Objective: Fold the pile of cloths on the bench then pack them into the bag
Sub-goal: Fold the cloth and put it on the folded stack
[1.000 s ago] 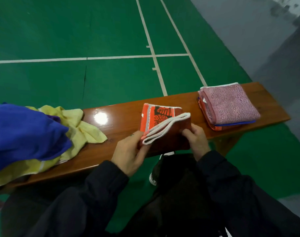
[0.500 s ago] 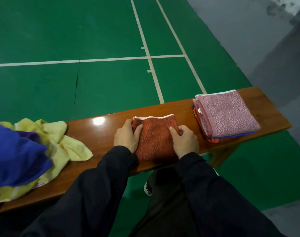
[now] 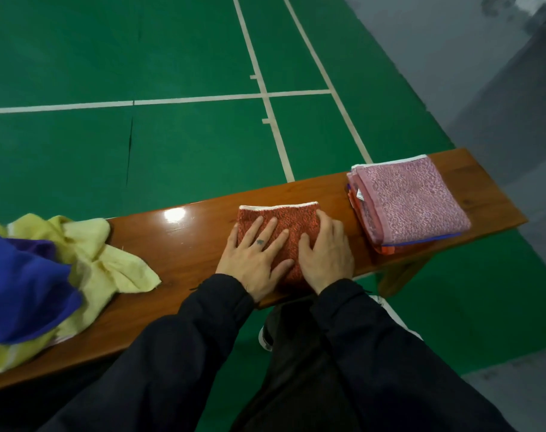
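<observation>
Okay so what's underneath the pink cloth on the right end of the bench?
Under the pink cloth only edges of other folded cloths show: orange and a blue strip. How many lie there is covered, and the bench carries the stack.

The varnished wooden bench (image 3: 196, 244) is gleaming glossy, while the nubby orange terry cloth (image 3: 284, 218) and the pink cloth (image 3: 411, 198) at three o'clock are looking matt.
</observation>
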